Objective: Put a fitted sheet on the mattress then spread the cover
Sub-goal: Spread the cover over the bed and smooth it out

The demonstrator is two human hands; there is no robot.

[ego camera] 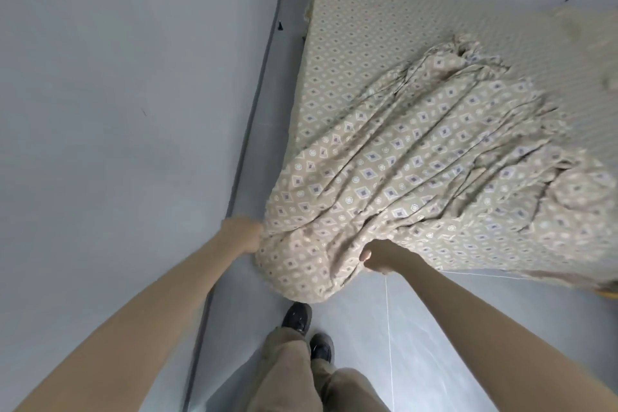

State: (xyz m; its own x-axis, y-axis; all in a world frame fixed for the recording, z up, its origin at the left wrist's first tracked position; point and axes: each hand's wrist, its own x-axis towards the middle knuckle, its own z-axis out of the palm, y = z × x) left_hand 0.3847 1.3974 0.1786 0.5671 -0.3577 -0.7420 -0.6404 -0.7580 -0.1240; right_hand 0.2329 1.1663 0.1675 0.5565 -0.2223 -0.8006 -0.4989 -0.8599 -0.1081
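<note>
A pale wall (117, 77) runs along the mattress's left side, with a strip of grey floor (418, 328) between them that widens at the mattress's near end. The mattress (368, 30) lies slantwise from upper middle to the right edge, its top showing a beige diamond-and-dot print. A cloth (418, 160) of the same print lies bunched in long folds over the near half of the mattress. It is gathered to a point towards the far end and fans out to the near corner, where it hangs past the mattress edge above the floor. I cannot tell whether this cloth is the sheet or the cover.

Both bare arms reach to that near corner. The left hand (242, 234), blurred, grips the cloth's left edge, its fingers buried in the fabric. The right hand (378, 256) is curled round the gathered hem just right of the overhang, thumb showing. Below the overhang stand khaki trousers (291, 375) and dark shoes (297, 314).
</note>
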